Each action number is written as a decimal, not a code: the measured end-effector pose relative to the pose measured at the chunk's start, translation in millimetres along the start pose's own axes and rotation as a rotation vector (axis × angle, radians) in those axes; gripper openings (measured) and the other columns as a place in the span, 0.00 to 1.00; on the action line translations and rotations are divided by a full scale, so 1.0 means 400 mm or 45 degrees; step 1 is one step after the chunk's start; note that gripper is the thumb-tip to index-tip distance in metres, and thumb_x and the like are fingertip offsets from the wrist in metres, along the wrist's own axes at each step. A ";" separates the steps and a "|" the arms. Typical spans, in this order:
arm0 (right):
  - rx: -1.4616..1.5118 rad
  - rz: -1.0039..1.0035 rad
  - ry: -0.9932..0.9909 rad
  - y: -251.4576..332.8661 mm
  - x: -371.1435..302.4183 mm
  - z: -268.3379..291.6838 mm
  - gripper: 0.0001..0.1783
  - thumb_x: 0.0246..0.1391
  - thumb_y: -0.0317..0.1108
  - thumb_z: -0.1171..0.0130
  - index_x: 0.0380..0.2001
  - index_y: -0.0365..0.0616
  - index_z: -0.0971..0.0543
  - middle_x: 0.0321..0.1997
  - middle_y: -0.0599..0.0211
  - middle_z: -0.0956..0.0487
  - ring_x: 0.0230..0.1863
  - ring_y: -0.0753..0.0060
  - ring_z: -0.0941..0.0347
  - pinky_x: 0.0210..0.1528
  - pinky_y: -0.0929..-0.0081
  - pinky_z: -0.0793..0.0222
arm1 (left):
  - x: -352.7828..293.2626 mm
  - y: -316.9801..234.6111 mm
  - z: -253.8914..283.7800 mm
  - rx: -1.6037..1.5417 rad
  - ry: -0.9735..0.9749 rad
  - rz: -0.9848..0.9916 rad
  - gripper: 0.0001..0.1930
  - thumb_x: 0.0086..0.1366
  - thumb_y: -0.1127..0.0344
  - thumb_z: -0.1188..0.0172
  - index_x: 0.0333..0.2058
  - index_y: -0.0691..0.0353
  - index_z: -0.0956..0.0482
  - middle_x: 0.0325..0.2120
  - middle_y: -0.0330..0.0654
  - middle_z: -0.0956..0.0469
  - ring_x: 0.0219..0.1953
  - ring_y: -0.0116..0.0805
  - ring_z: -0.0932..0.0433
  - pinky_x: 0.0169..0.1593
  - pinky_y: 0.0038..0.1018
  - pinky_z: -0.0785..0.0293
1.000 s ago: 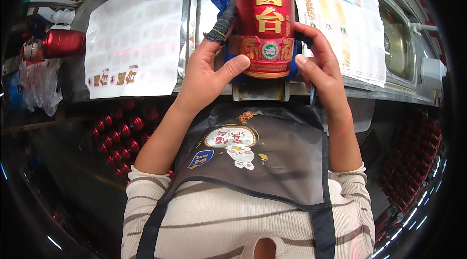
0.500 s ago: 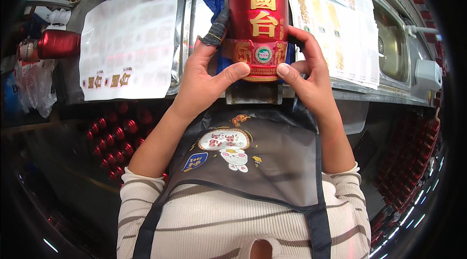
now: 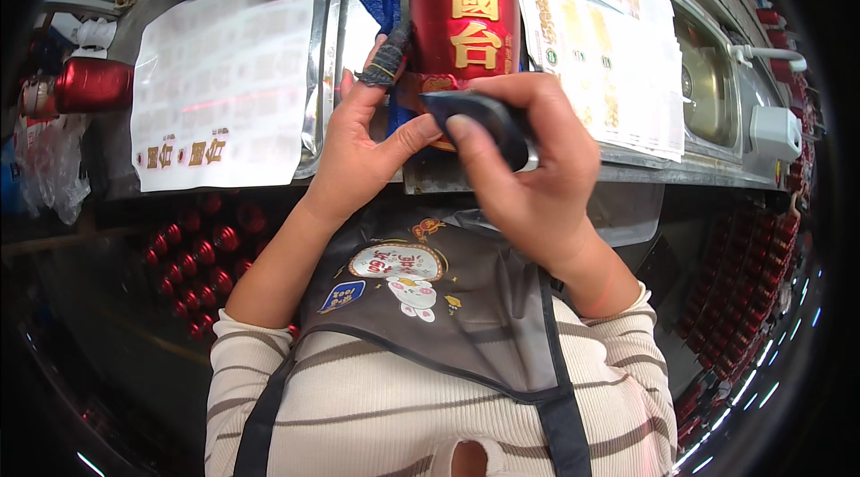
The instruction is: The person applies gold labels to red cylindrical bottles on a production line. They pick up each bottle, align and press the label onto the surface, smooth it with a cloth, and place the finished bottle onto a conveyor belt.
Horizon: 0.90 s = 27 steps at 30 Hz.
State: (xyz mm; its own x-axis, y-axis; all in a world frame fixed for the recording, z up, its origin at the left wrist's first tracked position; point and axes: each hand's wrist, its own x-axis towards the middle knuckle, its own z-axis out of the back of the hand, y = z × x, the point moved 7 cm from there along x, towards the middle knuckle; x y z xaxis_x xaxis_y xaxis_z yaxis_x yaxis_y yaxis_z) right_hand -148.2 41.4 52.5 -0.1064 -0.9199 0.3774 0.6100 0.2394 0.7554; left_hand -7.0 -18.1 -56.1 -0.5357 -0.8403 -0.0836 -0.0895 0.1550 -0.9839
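Observation:
A glossy red bottle (image 3: 459, 11) with raised gold characters lies in front of me, its base toward me. My left hand (image 3: 363, 132) steadies it from the left, thumb on the lower part near the base. A dark cloth sleeve (image 3: 387, 58) covers a finger of that hand. My right hand (image 3: 533, 150) is closed around a dark, flat-bladed scraper (image 3: 479, 119), whose edge presses on the decorated band (image 3: 430, 83) near the base. The scraper and fingers hide most of that band. A blue cloth (image 3: 381, 7) shows beneath the bottle.
White transfer sheets with gold print lie left (image 3: 224, 83) and right (image 3: 609, 65) on metal trays. Another red bottle (image 3: 94, 85) lies at the far left. A metal sink (image 3: 712, 83) is on the right. Many red bottles (image 3: 202, 253) stand below the bench.
My right hand has left its two-handed hold on the bottle's side and brought the dark scraper onto the band near the base. The left hand stays on the bottle.

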 end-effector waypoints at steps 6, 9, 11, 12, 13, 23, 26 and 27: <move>0.235 -0.450 -0.393 -0.158 -0.078 0.120 0.16 0.53 0.28 0.29 0.43 0.37 0.23 0.42 0.67 0.21 0.40 0.81 0.24 0.44 0.84 0.28 | 0.012 0.007 0.001 0.187 -0.045 -0.152 0.40 0.60 0.48 0.31 0.67 0.60 0.35 0.69 0.52 0.39 0.74 0.43 0.48 0.73 0.49 0.78; 0.273 -0.213 -0.354 -0.104 -0.082 0.085 0.17 0.54 0.27 0.30 0.44 0.36 0.25 0.40 0.65 0.21 0.39 0.78 0.25 0.44 0.81 0.28 | 0.005 0.005 0.004 0.163 -0.043 -0.128 0.40 0.61 0.49 0.31 0.67 0.60 0.35 0.68 0.52 0.38 0.74 0.44 0.49 0.73 0.49 0.78; 0.222 -0.529 -0.461 -0.185 -0.083 0.101 0.18 0.54 0.26 0.30 0.44 0.36 0.26 0.39 0.65 0.22 0.39 0.79 0.26 0.45 0.80 0.28 | 0.005 -0.001 0.004 0.174 -0.035 -0.114 0.40 0.61 0.48 0.31 0.67 0.60 0.35 0.68 0.53 0.37 0.74 0.44 0.49 0.73 0.49 0.77; 0.357 -0.633 -0.453 -0.239 -0.073 0.110 0.16 0.54 0.28 0.30 0.43 0.38 0.24 0.40 0.68 0.23 0.38 0.81 0.25 0.43 0.83 0.28 | 0.004 -0.003 0.002 0.187 -0.032 -0.116 0.40 0.61 0.48 0.32 0.67 0.60 0.36 0.68 0.52 0.37 0.74 0.44 0.49 0.73 0.49 0.77; 0.358 -0.535 -0.423 -0.216 -0.083 0.117 0.16 0.54 0.28 0.30 0.43 0.38 0.24 0.40 0.68 0.22 0.38 0.81 0.25 0.43 0.84 0.28 | 0.003 -0.005 0.002 0.200 -0.029 -0.117 0.40 0.61 0.48 0.32 0.67 0.61 0.36 0.67 0.52 0.37 0.74 0.45 0.49 0.73 0.49 0.77; 0.218 -0.311 -0.356 -0.138 -0.075 0.093 0.15 0.54 0.25 0.30 0.43 0.38 0.24 0.41 0.70 0.25 0.39 0.84 0.28 0.43 0.86 0.31 | 0.005 -0.005 0.002 0.217 -0.019 -0.096 0.38 0.61 0.47 0.32 0.65 0.58 0.33 0.67 0.52 0.36 0.75 0.44 0.50 0.73 0.51 0.77; 0.022 -0.337 -0.489 -0.161 -0.100 0.115 0.14 0.53 0.24 0.31 0.42 0.38 0.23 0.38 0.69 0.24 0.38 0.77 0.26 0.42 0.79 0.28 | 0.005 -0.006 0.002 0.221 -0.036 -0.140 0.37 0.61 0.46 0.32 0.64 0.57 0.32 0.67 0.50 0.35 0.75 0.44 0.49 0.73 0.52 0.76; -0.077 -0.109 -0.414 -0.119 -0.102 0.102 0.14 0.51 0.23 0.31 0.42 0.40 0.21 0.36 0.69 0.24 0.36 0.73 0.26 0.41 0.76 0.27 | 0.006 -0.010 0.003 0.258 -0.028 -0.125 0.37 0.61 0.46 0.32 0.64 0.57 0.31 0.67 0.50 0.35 0.75 0.44 0.49 0.73 0.52 0.76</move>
State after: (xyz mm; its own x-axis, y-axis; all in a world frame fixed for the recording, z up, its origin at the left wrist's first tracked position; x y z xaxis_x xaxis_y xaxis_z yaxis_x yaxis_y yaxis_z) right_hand -205.0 80.3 22.8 -0.3981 -0.7863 0.4725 0.6327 0.1376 0.7620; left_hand -6.7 -21.4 -52.5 -0.5140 -0.8577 0.0130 0.0315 -0.0340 -0.9989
